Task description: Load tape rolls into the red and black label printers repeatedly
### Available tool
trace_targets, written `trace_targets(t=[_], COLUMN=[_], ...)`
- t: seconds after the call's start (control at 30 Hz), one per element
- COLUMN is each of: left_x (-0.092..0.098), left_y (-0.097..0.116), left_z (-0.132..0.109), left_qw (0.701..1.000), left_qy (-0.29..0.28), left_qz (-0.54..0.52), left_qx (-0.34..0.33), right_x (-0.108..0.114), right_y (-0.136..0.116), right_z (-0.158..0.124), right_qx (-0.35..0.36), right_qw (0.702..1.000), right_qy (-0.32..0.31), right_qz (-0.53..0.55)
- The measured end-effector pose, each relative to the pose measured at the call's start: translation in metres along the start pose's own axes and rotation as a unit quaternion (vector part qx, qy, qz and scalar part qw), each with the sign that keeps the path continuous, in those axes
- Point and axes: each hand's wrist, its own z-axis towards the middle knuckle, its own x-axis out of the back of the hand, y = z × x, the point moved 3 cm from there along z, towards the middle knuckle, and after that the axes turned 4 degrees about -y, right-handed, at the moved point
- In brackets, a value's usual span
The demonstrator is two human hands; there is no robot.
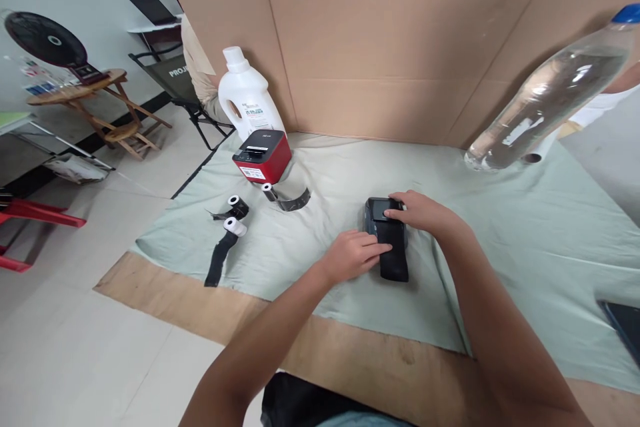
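Looking down, we see a black rectangular handheld device with a dark screen (393,261) lying flat on the pale green cloth (330,167) that covers the wooden worktop (165,303), near its front edge. The left hand (353,255) sits just beside the device, its fingers (376,250) loosely curled and their tips touching its left side. The right hand (423,212) lies over the far end, fingers (395,215) stretched flat onto the screen. Neither hand closes around the device.

Well to the left we find three small rolls of black tape on white cores (235,225), partly unwound, and behind them a red and black box-shaped printer (261,155) in front of a white plastic jug (247,97). A clear plastic bottle with a blue cap (545,107) tilts at the right. A brown cardboard wall (400,60) backs the worktop.
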Motion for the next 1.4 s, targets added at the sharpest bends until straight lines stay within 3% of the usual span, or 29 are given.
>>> trace_targets(t=[0.3, 0.53, 0.8, 0.93, 1.07, 1.23, 1.4], left_x=[-0.003, -0.001, -0.001, 0.001, 0.002, -0.008, -0.016], left_y=[0.0, -0.002, 0.0, 0.002, 0.003, 0.001, 0.001], left_z=[0.001, -0.002, -0.003, -0.003, 0.0, -0.001, -0.003], left_qw=[1.0, 1.0, 0.999, 0.999, 0.999, 0.992, 0.985], left_qy=[-0.016, 0.002, -0.027, -0.018, -0.027, -0.115, -0.164], left_qz=[-0.014, -0.009, -0.01, -0.018, -0.022, 0.004, -0.005], left_qx=[0.012, 0.025, -0.016, -0.02, 0.017, 0.042, 0.06], right_x=[-0.002, 0.005, -0.015, -0.018, 0.003, 0.034, 0.04], right_y=[0.001, -0.008, -0.062, -0.063, -0.027, 0.063, 0.142], right_z=[0.005, -0.005, -0.023, -0.022, -0.033, -0.063, -0.086], right_qx=[0.031, 0.029, -0.126, -0.135, -0.14, -0.21, -0.283], right_qw=[0.995, 0.997, 0.992, 0.988, 0.98, 0.953, 0.928], right_qy=[-0.06, -0.036, 0.021, 0.077, 0.137, 0.213, 0.243], right_qz=[0.066, 0.064, -0.023, -0.008, 0.026, 0.043, 0.001])
